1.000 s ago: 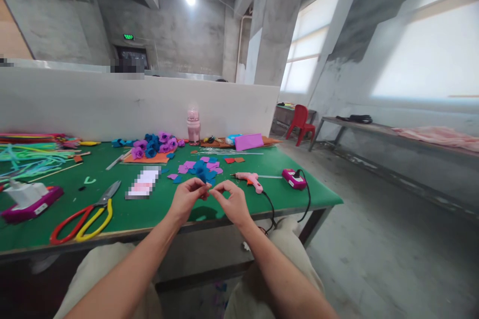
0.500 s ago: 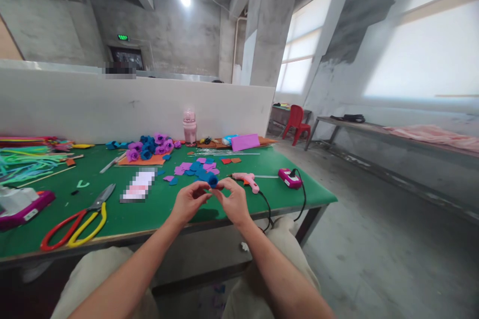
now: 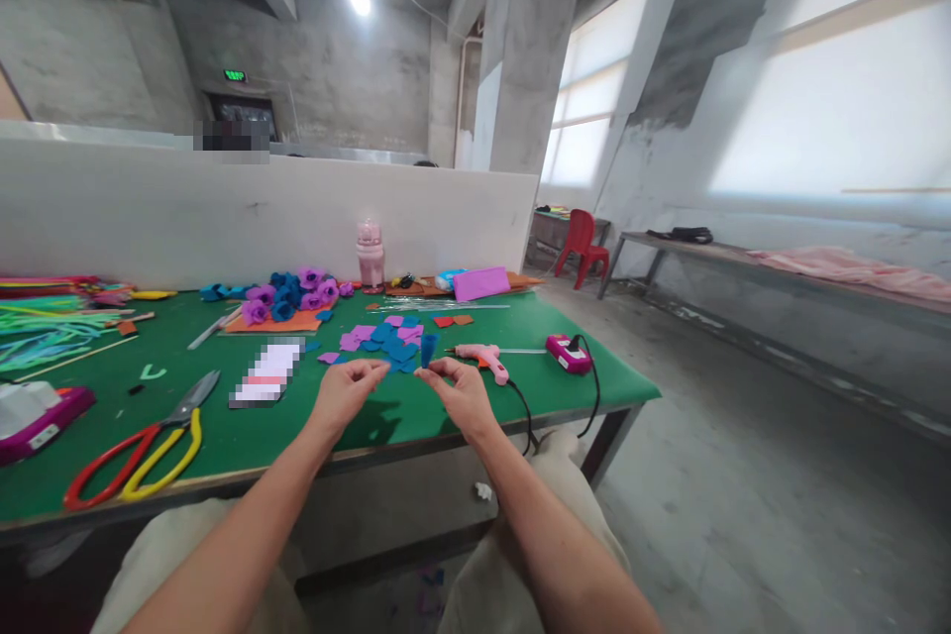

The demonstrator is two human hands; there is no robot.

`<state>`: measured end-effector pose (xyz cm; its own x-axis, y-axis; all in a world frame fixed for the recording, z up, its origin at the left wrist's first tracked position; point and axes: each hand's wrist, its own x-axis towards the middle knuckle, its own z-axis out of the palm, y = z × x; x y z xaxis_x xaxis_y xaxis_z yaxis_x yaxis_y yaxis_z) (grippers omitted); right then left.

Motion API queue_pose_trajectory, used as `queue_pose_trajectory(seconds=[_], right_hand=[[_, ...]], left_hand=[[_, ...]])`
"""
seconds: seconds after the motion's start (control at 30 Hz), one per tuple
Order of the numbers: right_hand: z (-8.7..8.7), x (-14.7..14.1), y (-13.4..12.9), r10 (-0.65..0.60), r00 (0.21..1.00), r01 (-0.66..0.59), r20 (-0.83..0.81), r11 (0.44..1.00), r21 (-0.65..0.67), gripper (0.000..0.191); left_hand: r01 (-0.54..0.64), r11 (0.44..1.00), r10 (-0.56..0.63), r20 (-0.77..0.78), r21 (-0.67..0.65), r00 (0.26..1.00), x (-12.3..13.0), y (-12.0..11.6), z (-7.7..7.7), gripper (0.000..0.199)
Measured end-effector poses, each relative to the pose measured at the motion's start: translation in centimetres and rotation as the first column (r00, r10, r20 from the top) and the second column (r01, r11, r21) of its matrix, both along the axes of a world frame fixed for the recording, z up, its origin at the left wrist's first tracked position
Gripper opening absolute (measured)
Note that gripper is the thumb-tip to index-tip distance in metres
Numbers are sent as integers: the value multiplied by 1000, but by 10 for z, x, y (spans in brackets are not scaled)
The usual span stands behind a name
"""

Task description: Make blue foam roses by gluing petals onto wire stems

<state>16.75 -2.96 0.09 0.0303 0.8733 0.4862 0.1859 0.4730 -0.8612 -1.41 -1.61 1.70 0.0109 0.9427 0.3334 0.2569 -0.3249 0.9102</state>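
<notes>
My right hand (image 3: 459, 398) pinches the lower end of a small rolled blue paper flower piece (image 3: 429, 349), which stands upright above the fingertips. To its left, my left hand (image 3: 348, 398) has thumb and fingers pressed together, apart from the rolled piece; whether anything small is between them is hidden. Just beyond both hands lie loose blue petals (image 3: 402, 352) and purple petals (image 3: 360, 337) on the green table. A pink hot glue gun (image 3: 482, 357) rests right of my right hand, its nozzle pointing left.
Large scissors (image 3: 159, 441) with red and yellow handles lie left, beside a blurred white rectangle (image 3: 268, 371). Finished paper flowers (image 3: 286, 297) sit farther back, near a pink bottle (image 3: 369, 256). A purple power socket (image 3: 569, 354) is at right, its black cord hanging over the edge.
My hands have moved apart; the left has let go of the blue piece and shifted left. The piece now stands upright in my right hand. The view has turned slightly right.
</notes>
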Motion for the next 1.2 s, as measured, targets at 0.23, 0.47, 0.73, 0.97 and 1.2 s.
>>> queue_pose_trajectory(seconds=[0.23, 0.47, 0.73, 0.97, 1.2], right_hand=[[3, 0, -4, 105, 990, -111, 97, 992, 55, 20], [5, -3, -9, 191, 965, -211, 182, 972, 100, 15], [2, -7, -8, 163, 978, -178, 132, 978, 109, 14], [-1, -8, -5, 172, 980, -183, 96, 976, 117, 14], [-3, -10, -6, 242, 969, -242, 51, 970, -18, 20]], left_hand=[[281, 953, -264, 144, -115, 954, 14, -14, 5, 33], [330, 944, -313, 279, -14, 908, 26, -23, 6, 20], [219, 970, -241, 287, 108, 927, 28, -22, 1, 23], [200, 951, -223, 73, 237, 972, 27, -23, 1, 13], [167, 977, -186, 156, 131, 970, 24, -13, -11, 24]])
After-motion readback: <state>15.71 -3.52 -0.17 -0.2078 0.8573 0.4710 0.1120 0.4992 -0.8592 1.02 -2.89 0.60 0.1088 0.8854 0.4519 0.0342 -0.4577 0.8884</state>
